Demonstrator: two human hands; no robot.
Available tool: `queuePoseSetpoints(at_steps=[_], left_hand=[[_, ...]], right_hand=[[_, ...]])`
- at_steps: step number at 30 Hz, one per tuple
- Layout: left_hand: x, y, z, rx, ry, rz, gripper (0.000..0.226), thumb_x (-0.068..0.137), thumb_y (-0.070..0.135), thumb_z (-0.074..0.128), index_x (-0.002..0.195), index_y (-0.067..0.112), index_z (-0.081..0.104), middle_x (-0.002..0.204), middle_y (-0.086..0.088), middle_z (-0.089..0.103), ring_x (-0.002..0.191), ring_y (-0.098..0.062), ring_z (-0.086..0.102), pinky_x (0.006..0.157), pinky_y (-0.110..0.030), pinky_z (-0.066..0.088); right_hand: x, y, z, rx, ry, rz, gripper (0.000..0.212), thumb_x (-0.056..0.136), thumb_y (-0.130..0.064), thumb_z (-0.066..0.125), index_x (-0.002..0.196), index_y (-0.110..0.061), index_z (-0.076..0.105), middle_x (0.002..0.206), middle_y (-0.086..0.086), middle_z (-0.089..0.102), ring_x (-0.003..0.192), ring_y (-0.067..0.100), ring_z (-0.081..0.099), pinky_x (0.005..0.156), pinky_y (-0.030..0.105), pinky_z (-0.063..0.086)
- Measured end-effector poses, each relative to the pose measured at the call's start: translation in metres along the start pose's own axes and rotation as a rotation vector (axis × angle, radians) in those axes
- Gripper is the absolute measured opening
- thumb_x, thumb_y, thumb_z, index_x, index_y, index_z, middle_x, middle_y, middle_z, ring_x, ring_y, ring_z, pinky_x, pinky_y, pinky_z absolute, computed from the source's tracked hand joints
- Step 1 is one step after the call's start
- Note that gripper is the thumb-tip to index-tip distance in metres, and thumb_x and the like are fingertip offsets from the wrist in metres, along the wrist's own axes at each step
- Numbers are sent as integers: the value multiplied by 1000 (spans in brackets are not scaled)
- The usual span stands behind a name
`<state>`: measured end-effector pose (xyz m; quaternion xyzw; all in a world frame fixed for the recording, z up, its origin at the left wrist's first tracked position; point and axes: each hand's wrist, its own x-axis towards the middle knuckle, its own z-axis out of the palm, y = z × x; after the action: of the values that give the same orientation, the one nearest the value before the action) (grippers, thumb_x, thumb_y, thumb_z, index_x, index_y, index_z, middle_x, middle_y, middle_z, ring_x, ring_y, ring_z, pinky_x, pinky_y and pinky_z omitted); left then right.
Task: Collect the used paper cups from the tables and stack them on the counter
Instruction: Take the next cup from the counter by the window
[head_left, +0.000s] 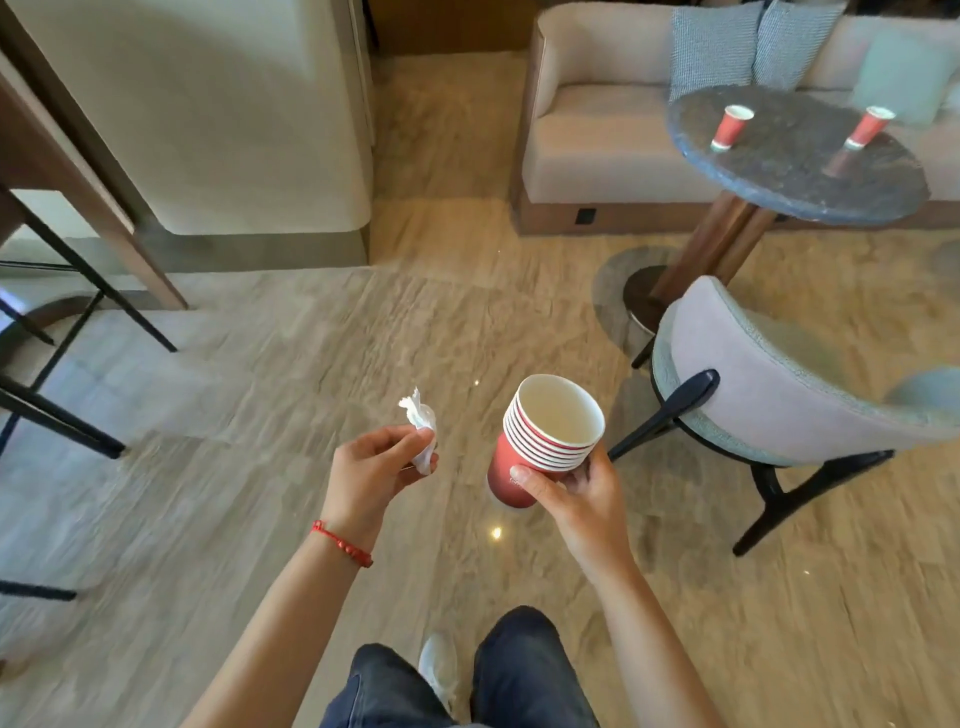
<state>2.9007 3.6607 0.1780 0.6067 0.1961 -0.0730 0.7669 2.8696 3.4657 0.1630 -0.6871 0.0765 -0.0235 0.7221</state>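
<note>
We held a stack of red paper cups (545, 441) in our right hand (582, 493), fingers curled around its lower part and the thumb pressed across the front, the open mouth of the top cup tilted up and away from us. The stack hung in the air above the floor (311, 364), not resting on anything. Our left hand (371, 473) pinched a crumpled white tissue (421, 431) between thumb and fingertips, the other fingers loosely curled; a red bracelet (343, 543) sat on that wrist.

Ahead and to the right stood a round dark tabletop (779, 171) on a wooden pedestal. Two more red cups stood on it, well apart: one (730, 127) nearer the left edge, the other (870, 127) toward the right. A pale sofa (597, 130) with checked cushions (711, 47) ran behind the tabletop, and a grey armchair (769, 395) with dark legs stood just to the right of our right hand. Below, we saw our dark trousers (524, 675) and one white shoe (439, 665).
</note>
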Motion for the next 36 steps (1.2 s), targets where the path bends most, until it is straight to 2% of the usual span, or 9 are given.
queuePoseSetpoints(at_steps=[3,6,10,13,17,20,23,29,36], left_hand=[[43,10,8,7,1,-17,19,79,7,67,61,10,72,63,-6,65,62,-18,65,61,-23,55],[87,20,20,9,16,-23,20,80,7,67,61,10,71,62,-6,63,61,-17,64,60,-23,54],[150,40,38,-8,68,-16,20,80,6,67,60,10,71,62,-7,62,60,-17,64,59,-22,54],[196,60,52,-37,137,-4,17,80,5,67,63,7,71,64,-11,61,60,-18,63,59,-23,55],[249,90,66,-53,189,8,15,80,6,67,66,6,70,66,-11,61,58,-16,63,59,-22,55],[282,110,70,-84,235,22,16,80,6,67,64,7,71,62,-9,62,57,-15,63,59,-23,55],[308,126,62,-115,274,30,13,79,7,68,66,6,71,61,-6,65,58,-15,64,58,-22,55],[378,157,27,-166,368,44,13,80,5,66,68,5,70,62,-6,66,58,-14,63,61,-24,57],[457,206,-41,-212,473,72,9,81,6,65,73,1,69,69,-12,65,59,-16,64,65,-26,57]], right_hand=[[45,2,3,-2,-2,19,64,55,-28,83,114,-23,58,107,-6,70,104,12,64,86,28,51],[99,4,7,-15,-15,26,58,56,-25,83,109,-25,59,103,-10,71,101,10,65,81,23,52],[180,0,13,-5,-71,19,62,52,-37,82,109,-29,58,105,-16,69,102,7,65,80,18,51],[245,-8,18,5,-114,2,65,53,-31,84,112,-25,58,106,-8,70,103,11,65,82,20,51],[324,-19,26,-3,-173,-22,63,53,-33,83,111,-25,59,106,-8,70,102,10,65,79,17,50],[376,-24,41,-20,-231,-19,61,55,-25,84,110,-23,59,104,-6,70,101,10,65,79,17,50],[416,-25,66,-27,-280,-9,55,58,-16,81,108,-20,59,100,-7,71,98,9,66,78,16,50],[482,-19,136,-83,-383,-3,56,56,-18,82,107,-20,60,100,-5,71,95,9,67,79,18,51],[555,-31,240,-105,-488,-28,66,49,-37,83,108,-19,61,102,-3,71,97,10,66,79,18,51]])
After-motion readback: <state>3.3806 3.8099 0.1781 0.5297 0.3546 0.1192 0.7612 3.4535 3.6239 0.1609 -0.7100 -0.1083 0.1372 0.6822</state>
